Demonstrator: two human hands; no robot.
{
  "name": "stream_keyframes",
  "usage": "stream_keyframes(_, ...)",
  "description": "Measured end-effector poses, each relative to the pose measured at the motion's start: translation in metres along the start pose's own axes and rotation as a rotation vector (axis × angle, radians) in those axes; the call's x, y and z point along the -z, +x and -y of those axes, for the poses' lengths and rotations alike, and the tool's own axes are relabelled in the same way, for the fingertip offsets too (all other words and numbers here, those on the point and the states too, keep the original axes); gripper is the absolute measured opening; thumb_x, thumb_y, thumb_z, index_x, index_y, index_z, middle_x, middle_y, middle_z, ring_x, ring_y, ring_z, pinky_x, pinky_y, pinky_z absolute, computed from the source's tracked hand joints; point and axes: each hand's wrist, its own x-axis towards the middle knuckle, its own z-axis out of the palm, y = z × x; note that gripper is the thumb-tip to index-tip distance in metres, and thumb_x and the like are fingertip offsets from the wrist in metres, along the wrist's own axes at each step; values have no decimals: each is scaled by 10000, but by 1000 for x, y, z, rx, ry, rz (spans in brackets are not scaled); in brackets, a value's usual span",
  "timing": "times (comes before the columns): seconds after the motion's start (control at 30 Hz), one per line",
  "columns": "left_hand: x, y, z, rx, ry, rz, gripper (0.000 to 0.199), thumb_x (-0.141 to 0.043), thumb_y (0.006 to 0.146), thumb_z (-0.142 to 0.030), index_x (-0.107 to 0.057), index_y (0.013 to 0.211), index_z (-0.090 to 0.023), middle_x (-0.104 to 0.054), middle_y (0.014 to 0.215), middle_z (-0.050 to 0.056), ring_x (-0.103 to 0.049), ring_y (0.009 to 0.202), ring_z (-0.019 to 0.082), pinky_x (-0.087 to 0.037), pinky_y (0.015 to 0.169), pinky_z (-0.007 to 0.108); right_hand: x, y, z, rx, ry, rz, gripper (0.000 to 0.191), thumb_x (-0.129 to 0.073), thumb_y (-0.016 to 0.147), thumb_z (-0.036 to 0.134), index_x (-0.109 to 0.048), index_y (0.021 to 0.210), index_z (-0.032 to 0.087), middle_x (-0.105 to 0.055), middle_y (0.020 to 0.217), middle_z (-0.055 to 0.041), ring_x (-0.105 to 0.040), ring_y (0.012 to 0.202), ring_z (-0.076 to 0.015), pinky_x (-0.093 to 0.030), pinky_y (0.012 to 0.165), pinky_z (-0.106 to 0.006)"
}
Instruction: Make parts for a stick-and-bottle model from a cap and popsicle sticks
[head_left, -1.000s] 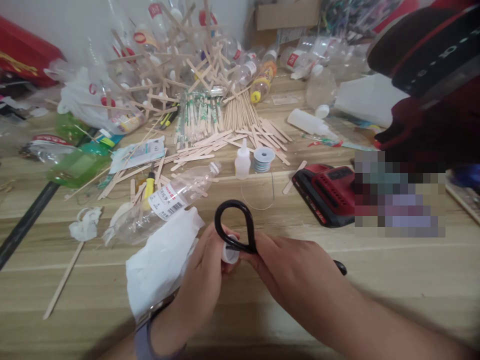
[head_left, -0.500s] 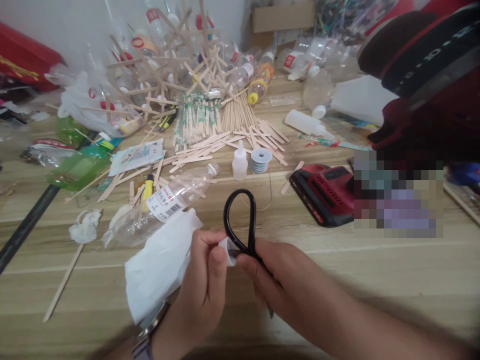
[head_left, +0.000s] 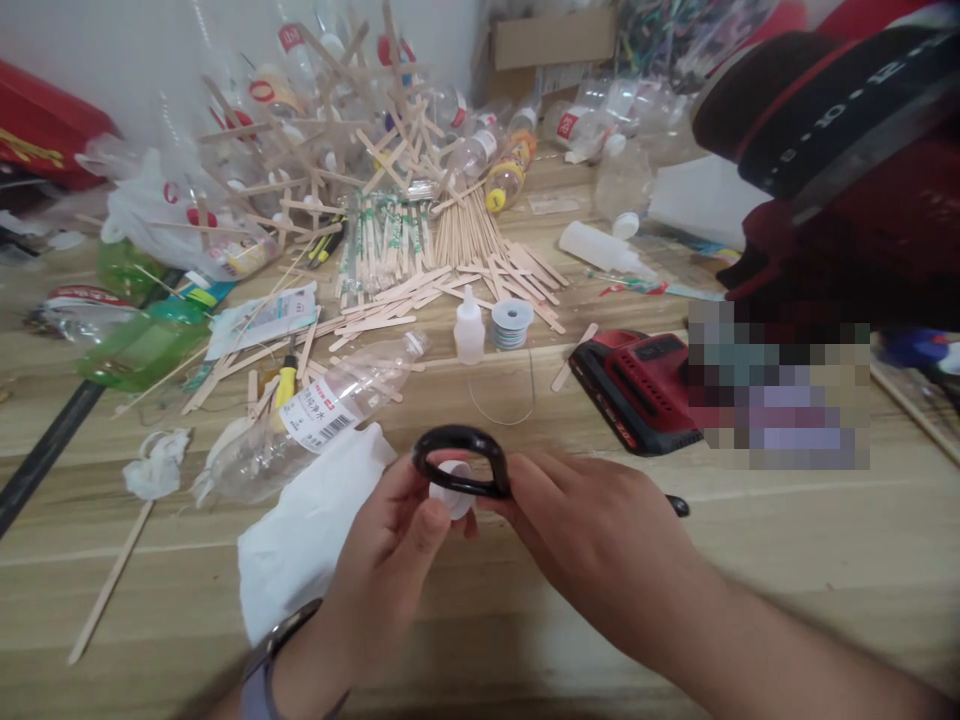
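My left hand pinches a small round white cap. Close against it on the right, my right hand is closed round black-handled scissors; one handle loop rises over the cap, and another black end shows past the right side of the hand. The blades are hidden. A white paper sheet lies left of my left hand, beside a clear plastic bottle on its side. Beyond my hands stand a small white dropper bottle and a spool of thread.
A red power tool rests on its battery at the right and reaches up overhead. Wooden sticks and many plastic bottles cover the back. A green bottle lies at the left.
The scissors have turned: their upright loop now lies flatter over the cap, and the other end has swung to the right. The cap's round face now shows. The view has shifted slightly.
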Motion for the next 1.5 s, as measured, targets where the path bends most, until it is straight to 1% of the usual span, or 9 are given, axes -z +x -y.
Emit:
stream_keyframes(0.17, 1, 4, -4, 92, -138, 18, 278, -671, 872, -447, -696, 1065, -247, -668, 812, 6, -592, 689, 121, -499, 641, 222, 4, 3, -2, 69, -115, -68, 236, -451, 925, 118, -542, 732, 219, -596, 581, -2, -588, 512, -186, -280, 485, -324)
stream_keyframes(0.33, 2, 6, -3, 62, -114, 17, 290, -699, 855, -423, -682, 1086, -249, -688, 872, 15, -614, 720, 132, -521, 664, 238, -4, -2, -1, -57, 106, 80, 197, -462, 964, 197, -596, 820, 194, -675, 652, -19, -648, 525, -211, -296, 461, -322)
stream_keyframes(0.6, -1, 6, -12, -9, 47, -34, 212, -731, 835, -352, -647, 1000, -248, -697, 894, 10, -654, 794, 161, -548, 719, 260, -6, -1, 6, -233, 325, 108, 192, -484, 931, 238, -590, 775, 200, -686, 628, -20, -643, 513, -218, -342, 474, -298)
stream_keyframes(0.77, 0, 3, -10, -123, 145, -85, 214, -759, 811, -294, -673, 1006, -273, -649, 992, 12, -650, 853, 166, -550, 744, 244, -3, 2, 10, -354, 579, 190, 240, -464, 916, 251, -501, 680, 227, -576, 499, 34, -539, 415, -147, -342, 430, -250)
stream_keyframes(0.93, 2, 1, -7, -241, 211, -18, 278, -713, 857, -217, -664, 1097, -347, -624, 1069, -13, -662, 910, 136, -552, 787, 212, 4, 3, 11, -451, 851, 303, 254, -434, 916, 263, -466, 665, 238, -559, 472, 48, -543, 391, -126, -374, 400, -209)
stream_keyframes(1.1, 5, 1, -8, -297, 284, 9, 379, -699, 854, -130, -653, 1120, -397, -623, 1100, -40, -642, 969, 112, -538, 823, 179, 3, 6, 6, -548, 1239, 504, 294, -391, 941, 426, -443, 718, 242, -502, 469, 67, -488, 366, -114, -385, 367, -195)
stream_keyframes(1.17, 4, 2, -10, -259, 306, -9, 372, -726, 831, -129, -667, 1094, -385, -635, 1073, -42, -648, 937, 110, -541, 791, 166, 1, 7, 3, -525, 1228, 487, 304, -405, 936, 440, -446, 714, 235, -508, 482, 63, -481, 379, -106, -381, 383, -191)
stream_keyframes(1.33, 0, 3, -18, -174, 306, -45, 308, -758, 809, -171, -685, 1048, -351, -663, 942, -49, -649, 831, 104, -538, 734, 155, -1, 9, -3, -370, 921, 304, 308, -440, 937, 353, -469, 660, 222, -539, 519, 37, -512, 465, -112, -378, 447, -204)
stream_keyframes(1.5, 1, 2, -17, -250, 305, -47, 278, -762, 809, -222, -674, 1064, -288, -649, 929, -20, -636, 815, 122, -530, 713, 182, -5, 9, -1, -343, 978, 337, 373, -438, 959, 482, -497, 707, 214, -554, 530, 29, -521, 480, -113, -397, 464, -211)
